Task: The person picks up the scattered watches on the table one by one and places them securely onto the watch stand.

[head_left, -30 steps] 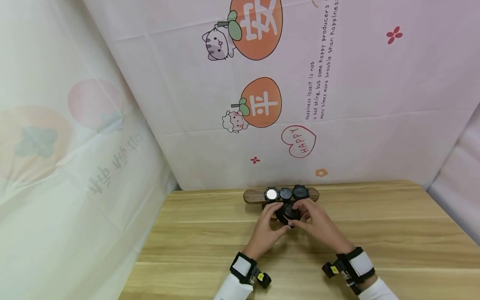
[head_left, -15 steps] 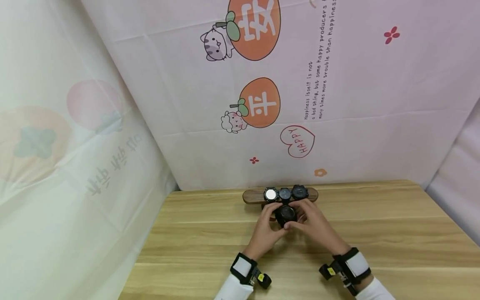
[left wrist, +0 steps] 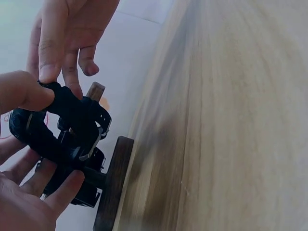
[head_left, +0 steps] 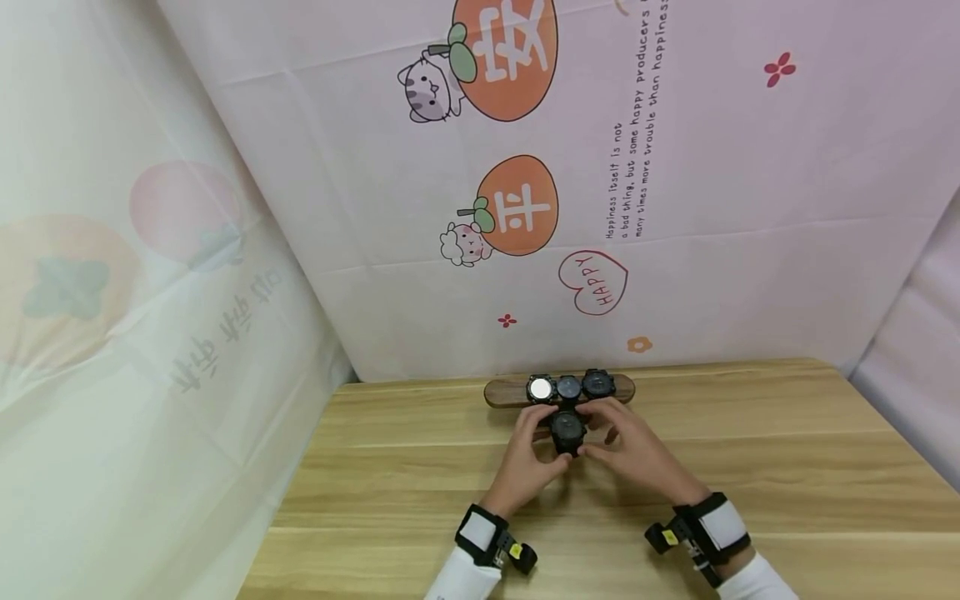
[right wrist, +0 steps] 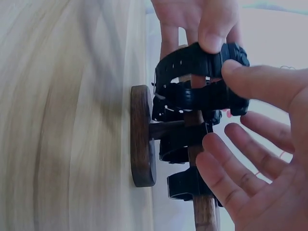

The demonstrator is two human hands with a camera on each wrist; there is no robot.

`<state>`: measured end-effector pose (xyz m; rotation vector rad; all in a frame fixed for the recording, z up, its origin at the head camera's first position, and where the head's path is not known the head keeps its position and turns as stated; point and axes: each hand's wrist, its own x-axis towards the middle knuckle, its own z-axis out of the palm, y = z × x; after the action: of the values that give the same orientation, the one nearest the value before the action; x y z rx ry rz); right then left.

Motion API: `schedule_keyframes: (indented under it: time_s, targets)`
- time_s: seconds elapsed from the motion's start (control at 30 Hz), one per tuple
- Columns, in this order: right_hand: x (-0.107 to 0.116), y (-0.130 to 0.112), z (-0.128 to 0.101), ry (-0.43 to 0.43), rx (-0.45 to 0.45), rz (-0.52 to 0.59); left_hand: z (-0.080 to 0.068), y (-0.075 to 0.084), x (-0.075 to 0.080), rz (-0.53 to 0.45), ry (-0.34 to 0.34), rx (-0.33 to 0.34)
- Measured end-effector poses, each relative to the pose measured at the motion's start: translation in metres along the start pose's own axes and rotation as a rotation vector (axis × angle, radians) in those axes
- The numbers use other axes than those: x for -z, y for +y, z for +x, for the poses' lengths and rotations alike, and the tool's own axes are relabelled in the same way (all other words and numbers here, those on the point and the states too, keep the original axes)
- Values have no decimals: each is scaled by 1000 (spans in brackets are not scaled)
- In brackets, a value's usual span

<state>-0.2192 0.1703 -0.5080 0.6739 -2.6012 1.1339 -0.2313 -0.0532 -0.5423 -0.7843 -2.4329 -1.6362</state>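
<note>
A black wristwatch (head_left: 567, 429) is held just in front of a wooden T-shaped watch stand (head_left: 501, 392). My left hand (head_left: 542, 433) and right hand (head_left: 600, 435) pinch it from either side. Three more watches (head_left: 568, 387) sit side by side on the stand's bar; the left one has a pale dial. In the left wrist view my thumb (left wrist: 24, 94) presses the black strap (left wrist: 72, 113) from above. In the right wrist view the held watch (right wrist: 202, 62) hangs above the stand's round base (right wrist: 142, 137), and the left hand's thumb (right wrist: 216, 29) presses on its strap.
The stand rests near the back edge of a light wooden table (head_left: 750, 467), close to a pink printed cloth backdrop (head_left: 712, 208). A pale curtain (head_left: 112, 333) hangs along the left side.
Both hands have kept hold of the black watch and shifted it slightly left, closer to the stand's centre. The stand and its three watches have not moved.
</note>
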Motion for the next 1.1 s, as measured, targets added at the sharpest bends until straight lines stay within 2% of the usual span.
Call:
schedule_keyframes:
  time_s: [0.23, 0.5, 0.7, 0.93, 1.1]
  targets:
    - [0, 1, -1, -63, 35, 9, 0, -3, 2, -48, -26, -40]
    - [-3, 2, -1, -27, 86, 10, -2, -1, 5, -34, -55, -56]
    - [-5, 4, -1, -26, 91, 14, -3, 0, 7, -6, -54, -34]
    - [-4, 1, -2, -25, 99, 7, -4, 3, 8, -22, -50, -10]
    - [-4, 0, -3, -24, 102, 1, -5, 5, 10, -2, -45, -13]
